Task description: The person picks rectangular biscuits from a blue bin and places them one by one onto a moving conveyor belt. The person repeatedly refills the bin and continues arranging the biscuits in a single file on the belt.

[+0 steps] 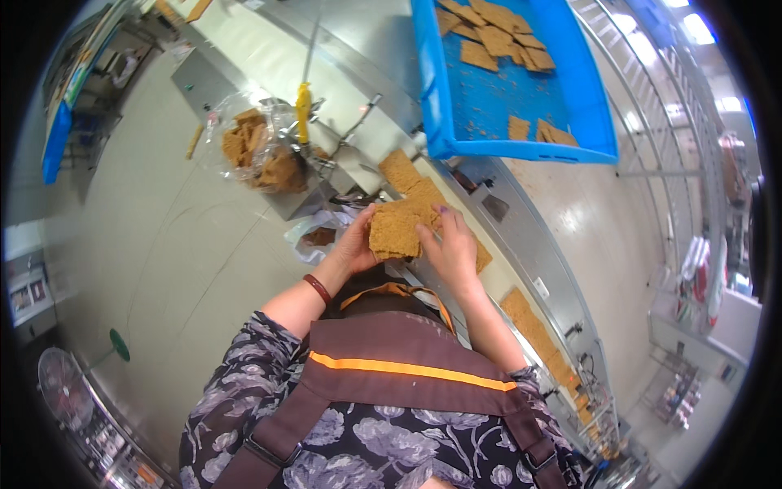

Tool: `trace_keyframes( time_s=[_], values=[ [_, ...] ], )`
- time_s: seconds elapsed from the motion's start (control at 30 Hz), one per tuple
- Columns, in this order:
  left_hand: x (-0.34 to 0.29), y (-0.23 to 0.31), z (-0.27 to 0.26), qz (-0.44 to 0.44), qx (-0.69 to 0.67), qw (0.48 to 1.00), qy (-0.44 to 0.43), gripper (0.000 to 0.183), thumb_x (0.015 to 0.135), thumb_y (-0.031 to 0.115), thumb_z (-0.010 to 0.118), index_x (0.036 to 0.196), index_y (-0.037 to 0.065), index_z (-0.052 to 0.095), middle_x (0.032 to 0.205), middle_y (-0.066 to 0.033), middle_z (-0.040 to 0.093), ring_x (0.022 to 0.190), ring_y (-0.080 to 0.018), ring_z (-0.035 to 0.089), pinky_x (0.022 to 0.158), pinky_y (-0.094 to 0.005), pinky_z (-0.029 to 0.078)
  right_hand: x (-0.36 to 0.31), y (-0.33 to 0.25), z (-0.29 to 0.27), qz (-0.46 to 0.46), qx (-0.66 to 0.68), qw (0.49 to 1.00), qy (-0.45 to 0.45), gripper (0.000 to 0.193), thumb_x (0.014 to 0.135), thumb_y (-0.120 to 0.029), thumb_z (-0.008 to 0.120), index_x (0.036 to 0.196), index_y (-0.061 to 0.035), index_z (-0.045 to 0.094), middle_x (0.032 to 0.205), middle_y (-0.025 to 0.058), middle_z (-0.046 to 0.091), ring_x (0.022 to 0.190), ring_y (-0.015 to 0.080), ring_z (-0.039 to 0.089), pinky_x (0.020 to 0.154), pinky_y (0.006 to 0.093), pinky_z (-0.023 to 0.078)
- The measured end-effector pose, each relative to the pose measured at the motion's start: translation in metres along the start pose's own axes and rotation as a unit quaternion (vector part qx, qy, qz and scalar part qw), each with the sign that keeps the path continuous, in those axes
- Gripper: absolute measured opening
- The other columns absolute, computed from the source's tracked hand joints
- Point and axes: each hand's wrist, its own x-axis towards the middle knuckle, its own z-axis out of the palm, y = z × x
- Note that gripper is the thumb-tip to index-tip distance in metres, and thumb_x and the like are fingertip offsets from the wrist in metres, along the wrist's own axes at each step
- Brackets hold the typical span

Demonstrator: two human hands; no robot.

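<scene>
My left hand (357, 244) grips a small stack of brown, crumbly square slabs (395, 231) in front of my chest. Its fingers go under the stack and out of sight. On the stack's right side is my right hand (453, 248), its thumb touching the stack's edge. The bent fingers reach over a neighbouring brown slab (425, 196) on the pale conveyor belt (498, 281), and something purple shows at a fingertip. Another slab (399, 169) lies just beyond on the belt. More slabs (529, 318) line the belt to my right.
A blue crate (521, 151) with several brown slabs stands at the far right. Left of the belt, a clear plastic bag (236, 151) holds broken pieces, near a yellow-handled tool (304, 112). A white bag (318, 236) sits beside my left wrist. A fan (65, 387) stands at the lower left.
</scene>
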Motion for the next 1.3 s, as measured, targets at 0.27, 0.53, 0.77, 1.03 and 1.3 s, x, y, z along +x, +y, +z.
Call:
trace_keyframes(
  time_s=[0.27, 0.53, 0.77, 1.03, 1.3],
  values=[
    [0.057, -0.037, 0.030, -0.086, 0.085, 0.992, 0.043, 0.058, 0.088, 0.043, 0.058, 0.134, 0.010, 0.045, 0.131, -0.0121, 0.055, 0.118, -0.0291, 0.055, 0.093, -0.0456, 0.049, -0.063, 0.027, -0.010, 0.091, -0.058, 0.984, 0.140, 0.053, 0.070, -0.019, 0.077, 0.114, -0.0020, 0.053, 0.119, 0.0146, 0.053, 0.109, 0.0350, 0.052, 0.088, 0.0430, 0.046],
    [0.088, -0.099, 0.048, -0.172, 0.101, 0.976, 0.086, 0.052, 0.086, 0.030, 0.061, 0.132, 0.011, 0.044, 0.130, -0.0136, 0.053, 0.120, -0.0335, 0.052, 0.096, -0.0529, 0.045, -0.161, 0.111, -0.059, 0.315, 0.394, 0.807, 0.307, 0.022, 0.091, -0.012, 0.064, 0.110, -0.0041, 0.056, 0.094, 0.0006, 0.058, 0.084, 0.0077, 0.055, 0.072, 0.0230, 0.046],
    [0.098, -0.146, 0.061, -0.227, 0.130, 0.962, 0.078, 0.056, 0.085, 0.031, 0.060, 0.135, 0.013, 0.041, 0.133, -0.0130, 0.049, 0.123, -0.0340, 0.048, 0.095, -0.0538, 0.045, -0.362, 0.335, -0.141, 0.471, 0.071, 0.770, 0.425, 0.026, 0.085, -0.013, 0.068, 0.105, -0.0001, 0.060, 0.095, 0.0111, 0.066, 0.084, 0.0195, 0.063, 0.077, 0.0324, 0.051],
    [0.094, -0.197, 0.087, -0.204, 0.171, 0.958, 0.106, 0.055, 0.085, 0.036, 0.063, 0.133, 0.014, 0.044, 0.131, -0.0115, 0.051, 0.123, -0.0307, 0.048, 0.095, -0.0522, 0.043, -0.293, 0.288, -0.123, 0.358, -0.181, 0.867, 0.297, 0.027, 0.085, -0.022, 0.066, 0.103, -0.0025, 0.063, 0.098, 0.0145, 0.060, 0.093, 0.0309, 0.057, 0.083, 0.0409, 0.046],
    [0.106, -0.245, 0.063, -0.042, 0.203, 0.972, 0.106, 0.045, 0.091, 0.029, 0.057, 0.129, 0.006, 0.047, 0.124, -0.0102, 0.057, 0.113, -0.0262, 0.057, 0.097, -0.0408, 0.046, -0.194, 0.164, -0.071, 0.213, 0.019, 0.948, 0.234, 0.041, 0.082, -0.030, 0.070, 0.107, 0.0016, 0.060, 0.110, 0.0176, 0.059, 0.099, 0.0307, 0.059, 0.082, 0.0369, 0.049]
  ],
)
